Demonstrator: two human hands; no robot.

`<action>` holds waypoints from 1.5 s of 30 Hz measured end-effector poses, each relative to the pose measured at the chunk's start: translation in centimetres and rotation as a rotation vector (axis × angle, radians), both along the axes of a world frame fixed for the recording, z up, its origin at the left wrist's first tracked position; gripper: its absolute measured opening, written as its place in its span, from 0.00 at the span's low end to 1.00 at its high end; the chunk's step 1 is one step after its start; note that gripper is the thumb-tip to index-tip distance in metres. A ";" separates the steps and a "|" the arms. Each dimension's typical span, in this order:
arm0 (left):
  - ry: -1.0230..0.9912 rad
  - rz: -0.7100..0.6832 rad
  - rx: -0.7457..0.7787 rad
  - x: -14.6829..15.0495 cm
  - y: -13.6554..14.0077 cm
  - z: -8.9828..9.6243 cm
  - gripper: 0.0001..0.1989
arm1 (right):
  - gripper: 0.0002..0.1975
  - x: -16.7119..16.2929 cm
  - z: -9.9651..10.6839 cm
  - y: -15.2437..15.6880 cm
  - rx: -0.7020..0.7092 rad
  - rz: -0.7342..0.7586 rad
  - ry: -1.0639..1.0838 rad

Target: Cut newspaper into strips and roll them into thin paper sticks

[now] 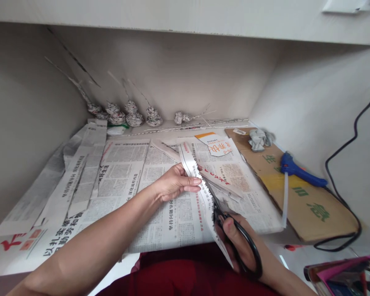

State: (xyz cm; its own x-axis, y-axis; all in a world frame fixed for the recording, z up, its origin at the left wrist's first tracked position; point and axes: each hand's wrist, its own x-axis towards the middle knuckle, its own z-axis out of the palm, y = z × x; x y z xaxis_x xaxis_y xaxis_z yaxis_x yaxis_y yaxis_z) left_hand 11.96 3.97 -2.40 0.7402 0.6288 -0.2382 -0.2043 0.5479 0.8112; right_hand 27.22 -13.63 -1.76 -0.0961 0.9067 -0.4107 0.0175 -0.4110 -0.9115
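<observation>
A long newspaper strip (189, 161) with a jagged dark edge runs from the middle of the table down toward my lap. My left hand (175, 181) pinches it between thumb and fingers near its middle. Black-handled scissors (255, 257) sit in my right hand (239, 238), thumb and fingers through the loops. Their blades lie along the strip's right side, partly hidden by it; I cannot tell how far apart they are. Beneath both hands spread newspaper sheets (120, 176), with a thin pale cut strip (228, 189) lying under the held one.
Cut newspaper strips (77, 164) overlap at the left. Several woven paper gourds (134, 114) stand along the back wall beside thin paper rods (200, 124). At right, a blue glue gun (302, 170) and a grey cloth (259, 139) lie on cardboard (308, 205); a black cord (354, 131) trails nearby.
</observation>
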 end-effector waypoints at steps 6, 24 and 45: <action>-0.038 -0.028 -0.016 -0.2 0.2 0.2 0.23 | 0.30 0.3 -0.1 -0.3 -0.037 0.018 -0.026; -0.050 0.031 0.031 -0.6 0.7 0.4 0.25 | 0.29 1.4 0.1 -0.5 0.169 0.115 -0.338; -0.038 -0.025 0.044 -0.3 0.1 0.3 0.22 | 0.22 1.0 0.5 0.7 0.263 0.114 -0.241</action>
